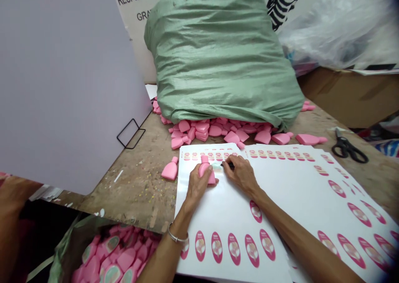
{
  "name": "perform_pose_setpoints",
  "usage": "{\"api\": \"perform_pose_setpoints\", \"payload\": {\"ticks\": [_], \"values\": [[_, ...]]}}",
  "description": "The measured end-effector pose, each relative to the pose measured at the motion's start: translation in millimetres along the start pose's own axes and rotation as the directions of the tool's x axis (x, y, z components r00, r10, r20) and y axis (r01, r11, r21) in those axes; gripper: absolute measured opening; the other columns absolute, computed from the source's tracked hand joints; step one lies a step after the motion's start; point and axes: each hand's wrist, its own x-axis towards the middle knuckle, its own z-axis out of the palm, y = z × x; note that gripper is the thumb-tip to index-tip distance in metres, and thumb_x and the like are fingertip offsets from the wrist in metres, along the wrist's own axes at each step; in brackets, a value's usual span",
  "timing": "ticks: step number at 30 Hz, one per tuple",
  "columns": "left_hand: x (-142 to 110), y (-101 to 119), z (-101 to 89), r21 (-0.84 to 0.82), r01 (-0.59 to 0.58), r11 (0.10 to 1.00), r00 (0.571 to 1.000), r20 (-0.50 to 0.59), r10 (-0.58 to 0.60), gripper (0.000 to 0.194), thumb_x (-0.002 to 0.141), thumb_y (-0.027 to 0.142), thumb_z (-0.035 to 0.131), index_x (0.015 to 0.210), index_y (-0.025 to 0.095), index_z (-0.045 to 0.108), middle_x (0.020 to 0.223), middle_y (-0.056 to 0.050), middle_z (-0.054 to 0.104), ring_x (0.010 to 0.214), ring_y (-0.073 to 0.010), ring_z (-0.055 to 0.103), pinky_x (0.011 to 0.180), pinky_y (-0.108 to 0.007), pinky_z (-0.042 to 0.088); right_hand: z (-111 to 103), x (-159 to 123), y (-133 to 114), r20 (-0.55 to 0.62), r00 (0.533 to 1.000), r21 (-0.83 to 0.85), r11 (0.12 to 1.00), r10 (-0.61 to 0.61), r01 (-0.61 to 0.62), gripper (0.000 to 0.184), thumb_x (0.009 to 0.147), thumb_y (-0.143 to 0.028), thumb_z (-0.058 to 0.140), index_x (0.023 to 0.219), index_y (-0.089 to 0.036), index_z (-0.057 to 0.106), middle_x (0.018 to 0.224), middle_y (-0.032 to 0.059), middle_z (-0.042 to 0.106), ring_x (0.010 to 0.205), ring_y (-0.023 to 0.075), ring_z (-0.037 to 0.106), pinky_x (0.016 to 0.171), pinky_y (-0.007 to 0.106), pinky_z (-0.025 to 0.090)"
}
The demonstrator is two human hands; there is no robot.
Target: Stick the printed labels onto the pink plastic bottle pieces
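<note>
Your left hand (pixel 195 187) is gripping a flat pink plastic bottle (pixel 207 173), holding it neck-up on a glossy white sheet of oval pink labels (pixel 224 220). Your right hand (pixel 240 175) is pinching a small dark object (pixel 226 164) near the sheet's top edge; its identity isn't clear. The risk: if the sheet is sliding on the worn wooden workbench (pixel 134 183), a label could be creasing or tearing.

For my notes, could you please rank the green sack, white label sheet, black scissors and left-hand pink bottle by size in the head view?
1. Green sack
2. White label sheet
3. Black scissors and pink bottle: they look alike, and nearness to the camera leaves it unsure.
</note>
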Motion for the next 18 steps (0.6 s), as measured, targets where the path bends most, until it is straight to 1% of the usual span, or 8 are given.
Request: {"api": "perform_pose_setpoints", "payload": {"ticks": [6,11,14,18], "values": [[1.0,-1.3,-0.9,0.01,-0.006,1.0,1.0,0.01,0.006,0.043,0.073,0.05,0.067,0.092,0.013,0.056,0.077,-0.004,0.06,0.059,-0.0184,0.068,0.052,-0.024,0.055,1.5,-1.6,-2.2,-0.033,0.999,-0.031,0.999,0.014,-0.015,0.018,0.088,-0.026,0.045,0.073,-0.019,0.053,0.075,0.0063,0.063,0.076,0.0201,0.052,0.069,0.032,0.028],[3.1,-2.1,-1.2,0.024,0.004,1.0,1.0,0.013,-0.005,0.042,0.075,0.048,0.067,0.093,0.012,0.056,0.075,-0.003,0.059,0.059,-0.0188,0.069,0.051,-0.024,0.055,3.0,-1.2,-0.7,-0.021,1.0,-0.014,1.0,-0.01,0.01,0.017,0.083,-0.032,0.056,0.073,-0.019,0.052,0.073,0.0028,0.062,0.074,0.0181,0.052,0.068,0.03,0.03],[2.9,-2.0,-0.9,0.02,0.006,1.0,1.0,0.013,-0.006,0.041,0.075,0.047,0.067,0.093,0.012,0.056,0.075,-0.002,0.058,0.059,-0.0187,0.069,0.052,-0.024,0.055,1.8,-0.8,-1.8,-0.065,0.996,-0.038,0.997,-0.069,0.066,0.018,0.081,-0.033,0.059,0.072,-0.019,0.052,0.072,0.003,0.062,0.073,0.0185,0.052,0.067,0.03,0.029],[2.9,-3.2,-1.0,-0.002,0.013,1.0,1.0,0.012,-0.013,0.043,0.073,0.05,0.068,0.092,0.013,0.056,0.077,-0.001,0.056,0.059,-0.0179,0.069,0.053,-0.025,0.056,0.1,-2.5,-6.4,-0.15,0.972,-0.078,0.983,-0.178,0.168,0.02,0.084,-0.033,0.056,0.071,-0.019,0.054,0.068,0.0041,0.063,0.073,0.0193,0.053,0.068,0.032,0.029]]}}
